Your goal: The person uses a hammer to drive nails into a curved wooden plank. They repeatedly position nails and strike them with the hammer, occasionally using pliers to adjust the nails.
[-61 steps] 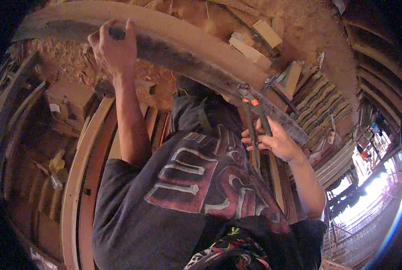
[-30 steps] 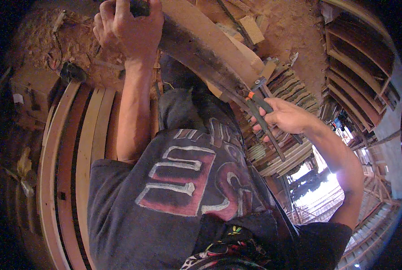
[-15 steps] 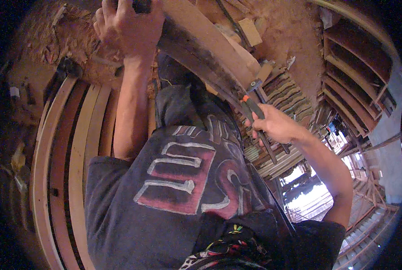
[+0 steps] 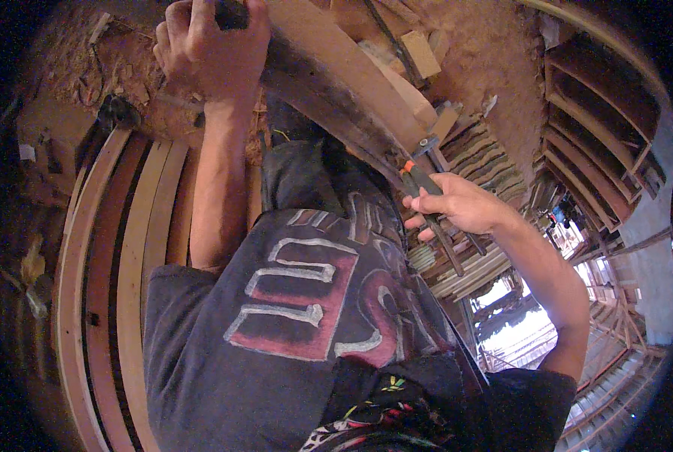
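Note:
At the top left, my left hand (image 4: 216, 56) is closed around a dark block-like object (image 4: 232, 13) at the upper end of a thick wooden beam (image 4: 336, 56), partly cut off by the picture's edge. The beam slants down to the right across my lap, its near face dark and stained. By its lower end, my right hand (image 4: 461, 203) grips a hand tool (image 4: 424, 181) with a dark, orange-ended handle; its narrow metal shaft points down and away from the beam. A metal bar with a bolt-like head (image 4: 427, 143) stands beside this hand, against the beam end.
Several long planks (image 4: 144, 248) lie side by side on my left. A small wood block (image 4: 421, 54) and scraps lie on the reddish ground beyond the beam. Stacked wood strips (image 4: 494, 169) stand past my right hand, and a wooden rack (image 4: 600, 128) at the far right.
My right hand and its tool have shifted slightly left, with the fingers a little looser. My left hand has turned slightly at the beam's upper end, and more of the beam's dark face shows.

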### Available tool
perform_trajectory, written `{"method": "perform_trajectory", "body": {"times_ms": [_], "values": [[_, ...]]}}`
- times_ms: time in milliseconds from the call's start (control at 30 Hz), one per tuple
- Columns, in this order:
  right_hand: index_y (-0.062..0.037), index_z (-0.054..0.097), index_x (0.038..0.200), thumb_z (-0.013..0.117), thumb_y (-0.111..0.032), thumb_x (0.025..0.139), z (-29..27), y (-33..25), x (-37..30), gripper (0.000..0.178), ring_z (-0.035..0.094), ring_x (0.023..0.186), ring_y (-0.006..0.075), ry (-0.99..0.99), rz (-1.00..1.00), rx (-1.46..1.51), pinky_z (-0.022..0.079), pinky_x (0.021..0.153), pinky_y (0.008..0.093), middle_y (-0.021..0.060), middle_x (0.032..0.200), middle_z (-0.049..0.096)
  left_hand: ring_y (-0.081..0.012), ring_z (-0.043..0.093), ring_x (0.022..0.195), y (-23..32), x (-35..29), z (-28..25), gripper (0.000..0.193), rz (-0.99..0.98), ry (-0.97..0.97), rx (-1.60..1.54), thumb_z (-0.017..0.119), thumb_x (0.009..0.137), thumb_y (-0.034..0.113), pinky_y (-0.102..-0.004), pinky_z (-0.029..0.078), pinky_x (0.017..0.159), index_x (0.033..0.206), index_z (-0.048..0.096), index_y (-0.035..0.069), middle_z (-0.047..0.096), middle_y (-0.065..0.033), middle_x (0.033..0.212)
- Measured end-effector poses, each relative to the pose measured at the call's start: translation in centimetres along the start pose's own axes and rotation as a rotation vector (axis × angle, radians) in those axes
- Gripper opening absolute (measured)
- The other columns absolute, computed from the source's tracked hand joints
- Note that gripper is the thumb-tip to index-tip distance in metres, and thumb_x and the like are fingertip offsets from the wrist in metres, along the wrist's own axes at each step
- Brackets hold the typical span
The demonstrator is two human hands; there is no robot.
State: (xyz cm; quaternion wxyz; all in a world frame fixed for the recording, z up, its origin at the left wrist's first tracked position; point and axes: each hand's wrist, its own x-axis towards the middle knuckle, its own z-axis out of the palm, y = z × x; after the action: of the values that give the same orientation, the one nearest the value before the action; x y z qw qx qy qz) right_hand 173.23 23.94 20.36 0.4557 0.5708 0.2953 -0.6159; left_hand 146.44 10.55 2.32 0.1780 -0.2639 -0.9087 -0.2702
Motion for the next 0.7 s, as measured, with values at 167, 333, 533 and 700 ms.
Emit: {"method": "perform_trajectory", "body": {"times_ms": [167, 333, 533, 700], "values": [[-0.0027, 0.049, 0.1, 0.062, -0.012, 0.092, -0.5, 2.0, 1.6, 0.018, 0.061, 0.071, 0.0167, -0.067, -0.036, -0.116, 0.049, 0.054, 0.0307, 0.0068, 0.086, 0.054, -0.0292, 0.064, 0.088, -0.1, 0.4, 0.1, 0.025, -0.001, 0.016, -0.004, 0.084, 0.065, 0.035, -0.0439, 0.05, 0.081, 0.081, 0.072, 0.02, 0.067, -0.0048, 0.089], [-0.0051, 0.043, 0.1, 0.056, 0.0, 0.086, 0.3, 4.1, 1.2, 0.019, 0.05, 0.061, 0.0132, -0.075, -0.138, 0.242, 0.043, 0.049, 0.0292, 0.0045, 0.079, 0.048, -0.0288, 0.064, 0.087, -0.4, 0.9, 0.1, 0.025, 0.006, -0.001, -0.003, 0.084, 0.065, 0.034, -0.0433, 0.05, 0.08, 0.081, 0.072, 0.02, 0.067, -0.0045, 0.088], [-0.0099, 0.04, 0.099, 0.053, 0.004, 0.083, 0.2, 5.1, 1.7, 0.025, 0.05, 0.066, 0.0127, -0.111, -0.165, 0.327, 0.042, 0.053, 0.0275, 0.0088, 0.106, 0.046, -0.0282, 0.065, 0.086, -1.1, 1.5, 0.3, 0.024, 0.001, -0.039, -0.027, 0.084, 0.064, 0.033, -0.0426, 0.051, 0.079, 0.082, 0.072, 0.02, 0.068, -0.0041, 0.087], [-0.0105, 0.039, 0.098, 0.052, 0.006, 0.082, 0.0, 6.5, 2.3, 0.026, 0.047, 0.065, 0.0111, -0.109, -0.225, 0.293, 0.039, 0.053, 0.0261, 0.0079, 0.105, 0.045, -0.0278, 0.065, 0.084, -1.0, 2.2, 0.5, 0.024, 0.034, -0.028, -0.024, 0.083, 0.064, 0.03, -0.0416, 0.052, 0.077, 0.082, 0.072, 0.019, 0.069, -0.004, 0.087]]}}
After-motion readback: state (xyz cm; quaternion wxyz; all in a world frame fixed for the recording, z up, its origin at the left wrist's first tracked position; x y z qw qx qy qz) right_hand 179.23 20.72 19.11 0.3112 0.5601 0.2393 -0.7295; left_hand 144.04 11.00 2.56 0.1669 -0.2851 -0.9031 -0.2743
